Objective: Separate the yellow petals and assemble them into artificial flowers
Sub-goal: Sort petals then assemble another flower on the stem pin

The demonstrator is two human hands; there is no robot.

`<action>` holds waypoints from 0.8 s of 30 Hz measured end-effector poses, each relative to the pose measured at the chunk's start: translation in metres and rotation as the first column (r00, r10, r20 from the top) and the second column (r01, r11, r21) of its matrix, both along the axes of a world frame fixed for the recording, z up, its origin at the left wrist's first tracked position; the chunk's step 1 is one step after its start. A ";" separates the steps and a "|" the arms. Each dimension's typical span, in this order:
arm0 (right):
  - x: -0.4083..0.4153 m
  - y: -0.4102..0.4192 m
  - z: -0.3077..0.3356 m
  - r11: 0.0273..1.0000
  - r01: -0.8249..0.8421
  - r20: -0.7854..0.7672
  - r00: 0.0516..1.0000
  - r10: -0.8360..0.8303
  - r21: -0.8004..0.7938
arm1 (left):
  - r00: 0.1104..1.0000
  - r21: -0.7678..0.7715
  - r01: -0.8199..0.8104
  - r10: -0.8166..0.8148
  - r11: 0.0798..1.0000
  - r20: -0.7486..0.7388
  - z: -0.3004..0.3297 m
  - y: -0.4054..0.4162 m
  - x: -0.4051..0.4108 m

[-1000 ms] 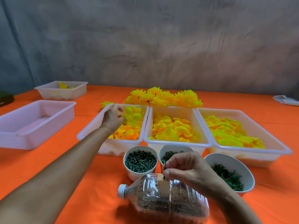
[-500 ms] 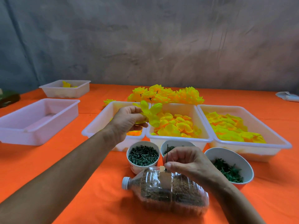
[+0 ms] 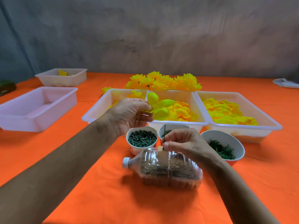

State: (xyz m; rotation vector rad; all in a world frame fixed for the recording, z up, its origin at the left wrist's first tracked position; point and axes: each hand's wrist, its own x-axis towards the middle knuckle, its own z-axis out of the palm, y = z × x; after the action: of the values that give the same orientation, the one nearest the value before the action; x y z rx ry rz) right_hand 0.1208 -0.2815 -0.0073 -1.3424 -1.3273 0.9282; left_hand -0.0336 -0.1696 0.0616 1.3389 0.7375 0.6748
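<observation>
My left hand [image 3: 129, 114] pinches a yellow-green petal piece [image 3: 157, 105] in the air, above the seam between the left tray [image 3: 93, 110] and the middle tray [image 3: 200, 122]. My right hand [image 3: 181, 142] pinches a thin dark stem pin [image 3: 164, 135] that stands upright on a small tan block on top of a lying plastic bottle [image 3: 163, 168] filled with brown grit. Three white trays hold loose yellow petals, the right tray [image 3: 265, 120] included. Finished yellow flowers [image 3: 163, 82] lie piled behind the trays.
Three white bowls of dark green parts stand before the trays: left bowl [image 3: 142, 139], middle bowl [image 3: 173, 128], right bowl [image 3: 223, 143]. A pinkish bin [image 3: 37, 109] and a further bin [image 3: 63, 77] sit at the left. White cloth [image 3: 285, 82] lies far right on the orange tablecloth.
My left hand lifted a petal piece out of the left tray and carried it right and toward me. My right hand kept its hold on the pin atop the bottle.
</observation>
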 end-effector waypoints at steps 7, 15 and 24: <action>-0.003 -0.004 0.004 0.998 0.057 0.018 0.998 -0.057 -0.004 | 0.999 -0.020 0.029 -0.030 0.999 -0.038 -0.011 -0.015 0.000; 0.008 -0.008 0.012 0.984 0.137 -0.099 0.987 -0.126 0.114 | 0.999 -0.014 0.025 -0.025 1.000 -0.031 -0.018 -0.022 -0.003; -0.002 -0.008 0.037 0.997 0.071 -0.205 0.977 -0.062 0.036 | 1.000 0.071 0.025 -0.024 0.997 -0.008 -0.014 -0.028 0.002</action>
State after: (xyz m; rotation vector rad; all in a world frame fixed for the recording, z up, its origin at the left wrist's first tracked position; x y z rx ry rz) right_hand 0.1188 -0.2898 0.0296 -1.2159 -1.1334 0.9589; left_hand -0.0320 -0.1972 0.0476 1.4137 0.7073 0.6823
